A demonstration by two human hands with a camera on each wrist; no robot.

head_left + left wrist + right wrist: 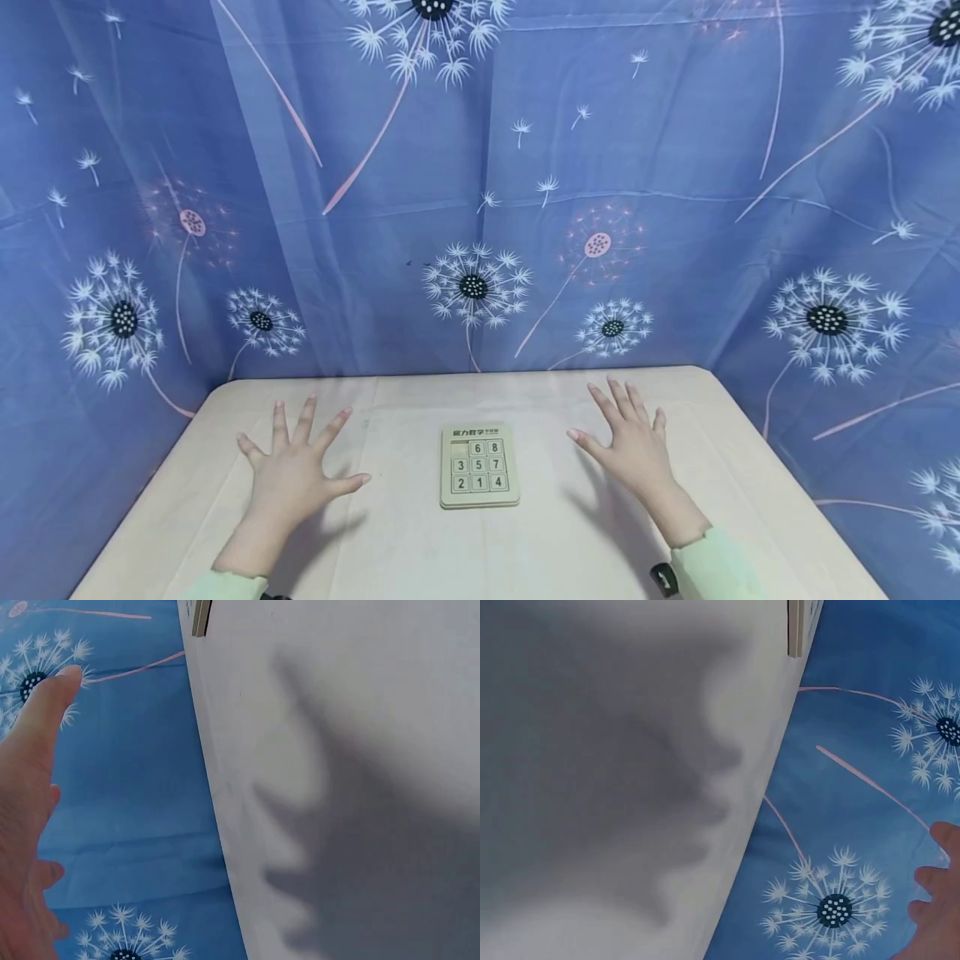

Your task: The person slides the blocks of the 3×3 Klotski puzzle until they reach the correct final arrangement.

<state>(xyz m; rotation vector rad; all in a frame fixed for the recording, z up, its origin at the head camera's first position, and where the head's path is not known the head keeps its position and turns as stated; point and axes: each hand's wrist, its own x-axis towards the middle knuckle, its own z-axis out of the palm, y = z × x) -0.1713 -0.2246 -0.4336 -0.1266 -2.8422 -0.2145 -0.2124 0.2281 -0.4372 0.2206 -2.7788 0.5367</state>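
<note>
A pale green sliding number puzzle [480,498] lies flat at the middle of the table. Its tiles read 6 8 on top, then 3 5 7, then 2 1 4, and the top-left slot has no tile. To its left my left hand [287,483] hovers above the table with fingers spread, holding nothing. My right hand [636,446], also spread and holding nothing, hovers on the other side. Both wrist views show shadows of the fingers on the cloth, and a small edge of the puzzle [201,619] shows at the top.
A cream cloth covers the table [405,550]. Behind it and at both sides hangs a blue curtain [390,283] printed with dandelions, close against the table's edges. Light green sleeves [716,567] and dark wrist straps [663,578] show at the forearms.
</note>
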